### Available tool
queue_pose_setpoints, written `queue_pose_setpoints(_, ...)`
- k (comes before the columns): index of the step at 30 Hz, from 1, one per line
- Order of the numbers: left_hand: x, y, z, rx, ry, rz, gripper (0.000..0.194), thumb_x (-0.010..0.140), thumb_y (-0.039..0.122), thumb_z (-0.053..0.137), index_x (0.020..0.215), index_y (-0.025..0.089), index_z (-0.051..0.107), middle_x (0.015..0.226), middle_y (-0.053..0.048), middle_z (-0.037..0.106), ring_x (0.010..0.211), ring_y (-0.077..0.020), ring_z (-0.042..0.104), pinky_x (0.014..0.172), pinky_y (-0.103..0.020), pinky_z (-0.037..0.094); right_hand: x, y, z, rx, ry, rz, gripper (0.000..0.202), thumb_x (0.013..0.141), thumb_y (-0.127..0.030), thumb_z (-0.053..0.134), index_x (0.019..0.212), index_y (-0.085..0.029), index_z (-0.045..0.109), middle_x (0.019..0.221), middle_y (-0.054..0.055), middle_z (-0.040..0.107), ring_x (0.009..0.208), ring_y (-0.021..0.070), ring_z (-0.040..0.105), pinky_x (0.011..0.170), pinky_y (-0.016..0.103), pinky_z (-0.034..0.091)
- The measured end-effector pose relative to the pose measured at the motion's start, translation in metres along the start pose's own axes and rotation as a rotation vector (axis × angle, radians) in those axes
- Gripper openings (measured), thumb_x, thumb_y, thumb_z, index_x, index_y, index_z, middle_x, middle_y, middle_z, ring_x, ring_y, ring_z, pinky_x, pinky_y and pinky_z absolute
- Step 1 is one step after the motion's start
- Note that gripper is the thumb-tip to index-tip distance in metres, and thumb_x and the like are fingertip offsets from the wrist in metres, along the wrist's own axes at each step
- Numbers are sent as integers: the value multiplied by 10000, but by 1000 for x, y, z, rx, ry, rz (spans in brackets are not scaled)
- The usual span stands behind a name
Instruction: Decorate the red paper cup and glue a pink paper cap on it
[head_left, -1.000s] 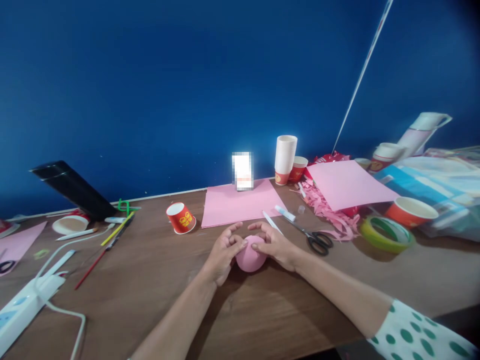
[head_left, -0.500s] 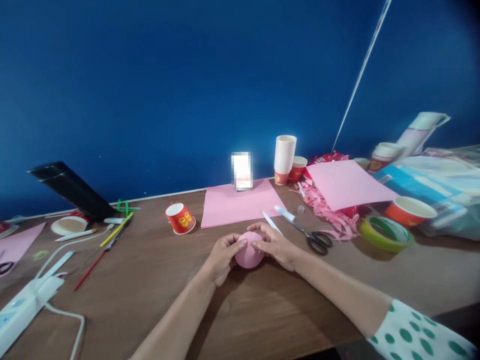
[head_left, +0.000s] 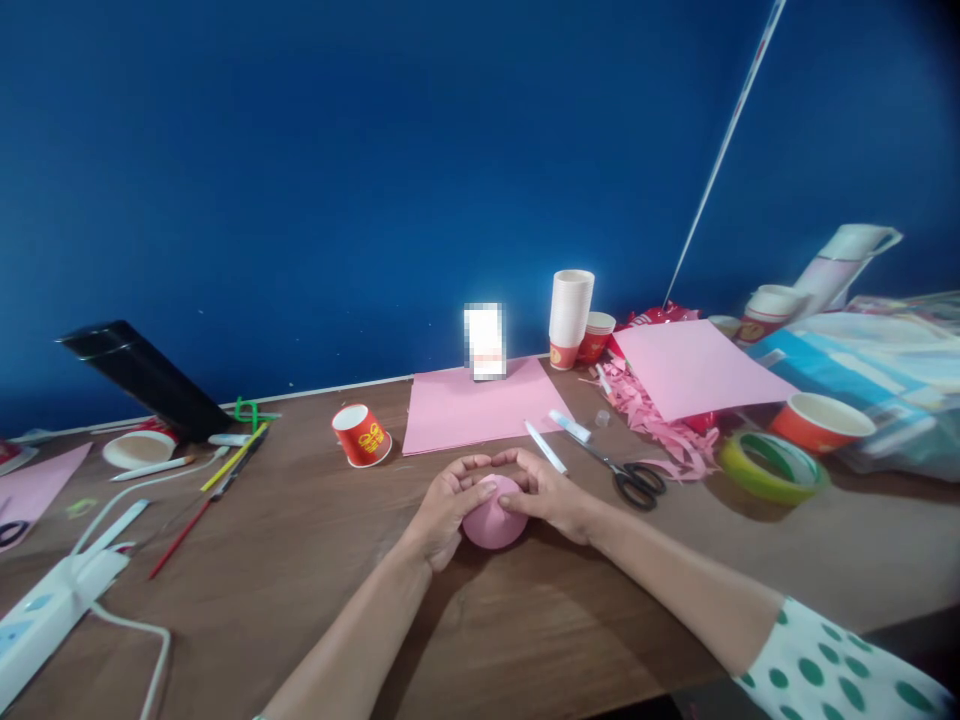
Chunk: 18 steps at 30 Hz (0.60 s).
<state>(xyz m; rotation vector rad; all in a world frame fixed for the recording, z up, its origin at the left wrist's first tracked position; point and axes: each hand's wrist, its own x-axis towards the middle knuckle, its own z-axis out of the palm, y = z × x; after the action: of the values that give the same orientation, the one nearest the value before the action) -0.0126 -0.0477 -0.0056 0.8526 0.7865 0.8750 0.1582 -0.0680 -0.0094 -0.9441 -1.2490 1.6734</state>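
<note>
A round pink paper piece (head_left: 495, 520) is held between both hands near the middle of the table. My left hand (head_left: 448, 505) grips its left side, thumb on top and fingers curled behind the far edge. On the right side, my right hand (head_left: 546, 495) holds it the same way, thumb pressed on its face. The fingertips of both hands nearly meet beyond the disc. Behind them are stacked pink sheets (head_left: 480, 410), a white pen (head_left: 545, 447) and a glue tube (head_left: 569, 427). A red paper cup (head_left: 361, 436) stands upside down to the left.
Black-handled scissors (head_left: 637, 484), green tape (head_left: 771, 468) and pink paper shreds (head_left: 675, 440) lie to the right. Stacked cups (head_left: 571, 318) stand near the blue wall. A power strip (head_left: 64, 600), a black cylinder (head_left: 150, 380) and brushes (head_left: 225, 480) are on the left.
The pink disc has shifted slightly toward me and left. The fingers of both hands have come closer together beyond it, and the thumbs have moved a little on its face.
</note>
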Motion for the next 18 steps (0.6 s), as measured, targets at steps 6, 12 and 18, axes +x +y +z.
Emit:
queue_pose_setpoints(6, 0, -1, 3, -39, 15, -39, 398, 656, 340, 774, 949, 128, 609, 818, -63, 687, 675, -131, 625, 665, -254, 483, 3, -2, -2, 21, 102, -55, 546, 672, -349, 768, 1086, -203, 443, 728, -41, 628, 656, 122, 592, 652, 257, 433)
queue_pose_setpoints(12, 2, -7, 3, -40, 1, -36, 343, 642, 309, 788, 885, 103, 659, 781, -65, 691, 689, -130, 618, 705, -259, 493, 5, 2, -2, -76, 122, -134, 467, 711, -333, 725, 1061, -196, 447, 768, -19, 627, 685, 125, 587, 650, 258, 448)
queue_pose_setpoints(18, 2, -5, 0, -50, 10, 5, 344, 651, 338, 774, 896, 125, 661, 790, -67, 703, 686, -146, 630, 675, -263, 498, -5, -8, -9, -382, 77, -234, 341, 798, -287, 639, 1093, -202, 490, 837, 9, 618, 766, 148, 590, 661, 263, 462)
